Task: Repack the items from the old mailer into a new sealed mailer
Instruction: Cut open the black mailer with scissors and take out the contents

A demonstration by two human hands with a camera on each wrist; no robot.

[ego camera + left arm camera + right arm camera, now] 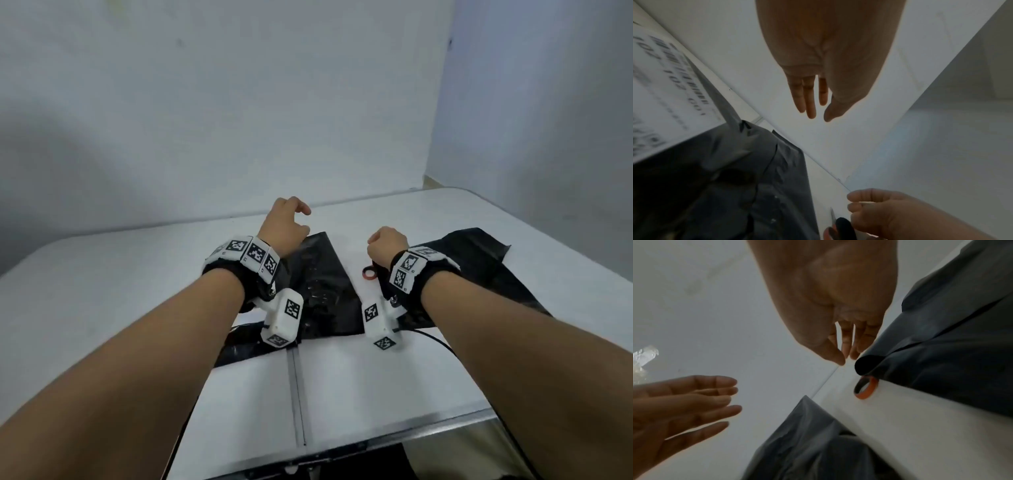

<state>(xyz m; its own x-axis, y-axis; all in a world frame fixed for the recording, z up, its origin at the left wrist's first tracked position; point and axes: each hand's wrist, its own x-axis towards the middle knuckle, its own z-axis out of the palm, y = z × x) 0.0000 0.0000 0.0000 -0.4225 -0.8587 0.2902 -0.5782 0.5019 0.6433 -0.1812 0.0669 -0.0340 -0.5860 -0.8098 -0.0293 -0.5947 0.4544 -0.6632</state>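
White bench (137,274) carries everything. The left hand (284,226) hovers with fingers loosely spread, holding nothing, above a black mailer (322,274) bearing a white label (670,91). Just right lies an orange ring (369,274), beside the right hand (385,245), curled empty at the left edge of a second black mailer (479,260).

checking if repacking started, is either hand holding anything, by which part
Nothing visibly held. The left hand is open; on the right hand the fingers curl toward the thumb beside the edge of a mailer, not gripping it.
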